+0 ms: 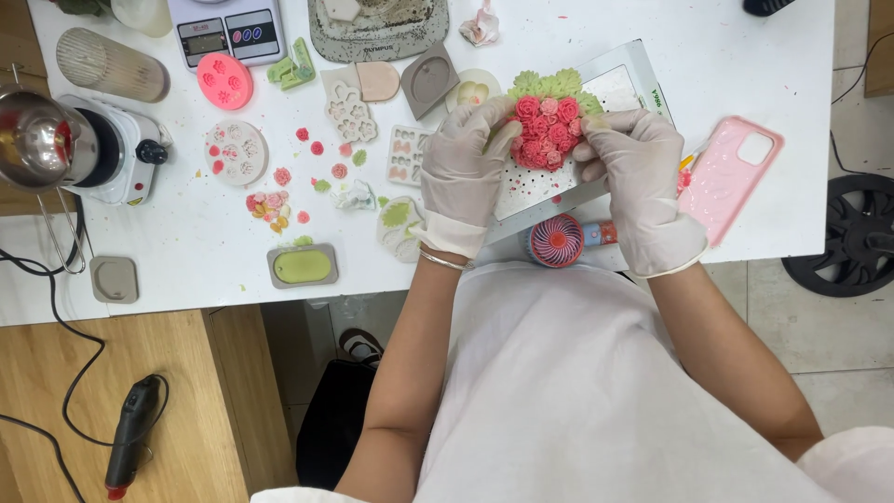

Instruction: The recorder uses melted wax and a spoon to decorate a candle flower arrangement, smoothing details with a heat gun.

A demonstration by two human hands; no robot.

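Both my hands wear white gloves and hold a round cluster of small pink and red wax roses [546, 130] edged with pale green leaves [549, 84]. My left hand [461, 177] grips its left side with the fingers curled around the edge. My right hand [638, 182] presses its right side with the fingertips. The cluster is over a grey cutting mat [633, 79] speckled with red crumbs. A small pink hand fan [556, 240] lies just below my hands at the table's front edge.
On the white table [177, 251] lie silicone moulds [237, 151], loose small roses [282, 176], a green-filled mould [303, 266], a digital scale [226, 33], a pink round mould [224, 80], a hot plate [116, 149] with a metal pot [33, 140], and a pink phone case [731, 177]. A heat gun [130, 438] rests on the wooden floor.
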